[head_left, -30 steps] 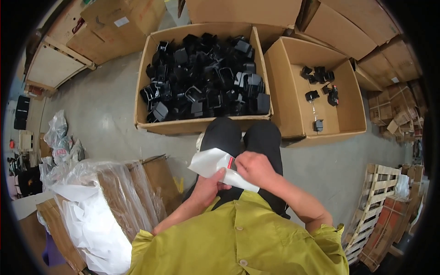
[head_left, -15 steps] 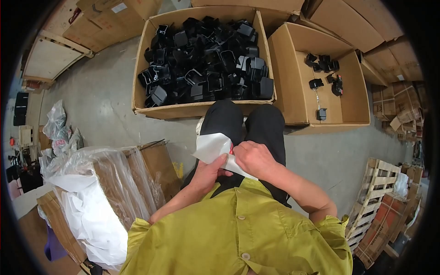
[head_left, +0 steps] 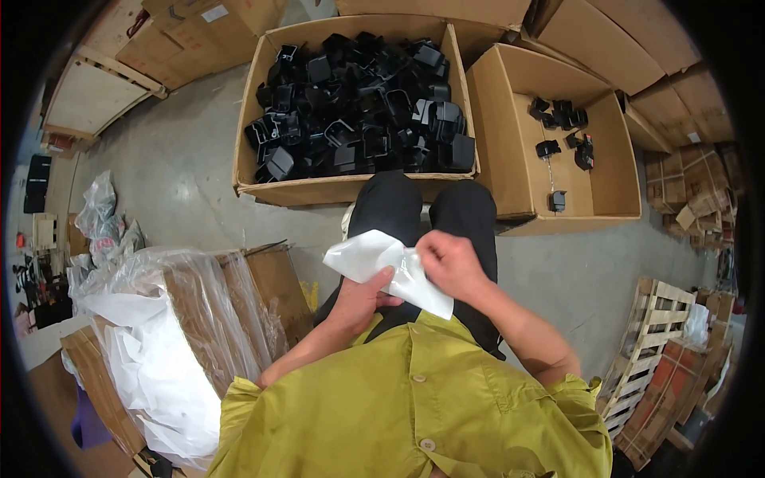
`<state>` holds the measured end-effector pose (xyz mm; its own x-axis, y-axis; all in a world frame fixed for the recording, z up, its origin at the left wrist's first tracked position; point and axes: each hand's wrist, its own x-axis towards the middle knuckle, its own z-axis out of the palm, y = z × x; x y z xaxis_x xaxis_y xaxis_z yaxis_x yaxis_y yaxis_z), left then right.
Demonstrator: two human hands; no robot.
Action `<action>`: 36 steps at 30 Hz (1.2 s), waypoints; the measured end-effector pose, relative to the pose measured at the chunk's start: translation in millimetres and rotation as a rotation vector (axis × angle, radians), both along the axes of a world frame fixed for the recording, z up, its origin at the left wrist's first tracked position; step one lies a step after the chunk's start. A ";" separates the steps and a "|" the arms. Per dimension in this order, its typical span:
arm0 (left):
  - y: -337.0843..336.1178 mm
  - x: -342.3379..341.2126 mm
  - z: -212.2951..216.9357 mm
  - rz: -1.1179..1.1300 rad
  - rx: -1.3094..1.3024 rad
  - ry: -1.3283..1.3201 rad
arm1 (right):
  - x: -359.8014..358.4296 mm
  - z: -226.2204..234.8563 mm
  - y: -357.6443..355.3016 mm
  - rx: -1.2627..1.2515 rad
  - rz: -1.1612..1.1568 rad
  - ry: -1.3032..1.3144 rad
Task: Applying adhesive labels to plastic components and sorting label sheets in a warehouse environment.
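Note:
Over my lap I hold a thin white sheet [head_left: 364, 249], perhaps plastic or paper, creased and shiny near its middle. My left hand [head_left: 360, 301] grips it from the lower left, thumb on top and fingers beneath. At the sheet's upper right edge, my right hand [head_left: 453, 263] is closed in a pinch; its fingertips are partly hidden. The sheet's lower right corner hangs below that hand. Whether something lies inside or under the sheet cannot be seen.
Beyond my knees stands a carton [head_left: 303, 193] heaped with black plastic parts [head_left: 343, 131]. To its right, another carton [head_left: 574, 225] holds several black pieces. A stack of white sheets [head_left: 163, 358] with clear wrap is at my left. A wooden pallet [head_left: 649, 342] leans at right.
My right hand has shifted slightly right and up, and the sheet has turned and spread between my hands. A small red thing that showed by my right fingers is out of sight now.

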<state>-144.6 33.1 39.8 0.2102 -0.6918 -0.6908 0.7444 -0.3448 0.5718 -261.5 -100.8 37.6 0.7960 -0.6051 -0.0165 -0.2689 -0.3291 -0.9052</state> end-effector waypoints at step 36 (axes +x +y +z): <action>-114.8 126.1 -26.5 -0.248 -0.068 -1.472 | 4.8 5.9 -79.0 0.439 -0.435 -0.130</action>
<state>-18.5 -81.8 13.3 0.5471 -0.8346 0.0641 -0.5707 -0.3159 0.7580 -256.7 -179.8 43.5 0.4905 -0.8330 -0.2561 -0.1728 0.1950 -0.9655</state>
